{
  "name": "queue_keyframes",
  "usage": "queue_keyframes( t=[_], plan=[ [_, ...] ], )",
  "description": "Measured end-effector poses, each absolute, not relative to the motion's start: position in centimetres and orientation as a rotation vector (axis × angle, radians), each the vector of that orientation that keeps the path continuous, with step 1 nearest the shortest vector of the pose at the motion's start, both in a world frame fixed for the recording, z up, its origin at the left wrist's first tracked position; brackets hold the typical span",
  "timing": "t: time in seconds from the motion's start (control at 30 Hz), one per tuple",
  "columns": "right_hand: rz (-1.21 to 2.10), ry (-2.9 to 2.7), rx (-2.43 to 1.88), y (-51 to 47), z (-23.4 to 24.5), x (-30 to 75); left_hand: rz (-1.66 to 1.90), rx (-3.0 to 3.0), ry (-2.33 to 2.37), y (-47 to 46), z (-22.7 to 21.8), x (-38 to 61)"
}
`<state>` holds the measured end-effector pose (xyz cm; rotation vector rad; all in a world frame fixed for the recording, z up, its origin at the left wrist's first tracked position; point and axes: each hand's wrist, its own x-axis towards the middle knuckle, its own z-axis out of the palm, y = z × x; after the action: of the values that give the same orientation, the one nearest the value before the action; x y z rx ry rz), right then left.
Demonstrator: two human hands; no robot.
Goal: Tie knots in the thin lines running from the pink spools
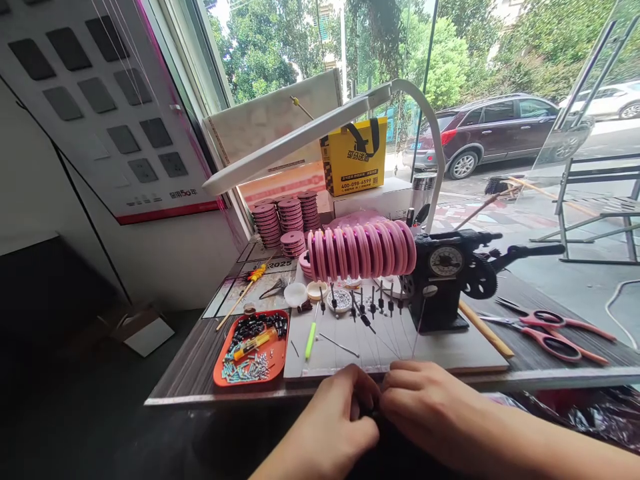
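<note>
My left hand (344, 415) and my right hand (425, 399) meet low in front of the table's front edge. Both are closed, with fingertips pinched close together; whatever they hold is dark, tiny or hidden. Thin lines run down toward them from a row of black pieces (373, 308) hanging beneath pink spools (360, 250). These spools sit side by side on the shaft of a black hand-cranked winder (443, 283) with a round dial. Behind my hands a pale board (385, 347) carries a green-handled tool (311, 340) and a thin metal rod (340, 345).
An orange tray (216, 370) of small black and silvery parts stands left. Two pairs of scissors (555, 333) lie right, beside a wooden stick (485, 328). Stacked pink spools (289, 217), a yellow bag (353, 157) and a white lamp arm (300, 137) are farther back.
</note>
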<state>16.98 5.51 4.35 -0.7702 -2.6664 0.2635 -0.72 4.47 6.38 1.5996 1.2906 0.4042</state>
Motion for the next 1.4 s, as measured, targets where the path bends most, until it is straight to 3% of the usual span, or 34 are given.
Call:
queue_keyframes(
  t=[0.33,1.07,1.4],
  plan=[
    [0.216,-2.732,-0.776,5.4,4.2,16.9,0.381,1.751,1.369,4.3,6.8,-0.6],
    [0.634,-2.299,-0.693,6.9,4.0,17.4,0.842,0.704,1.095,4.1,6.6,-0.2],
    [0.711,-2.286,-0.746,6.7,4.3,17.5,1.007,0.810,1.140,3.7,5.5,-0.7]
  ],
)
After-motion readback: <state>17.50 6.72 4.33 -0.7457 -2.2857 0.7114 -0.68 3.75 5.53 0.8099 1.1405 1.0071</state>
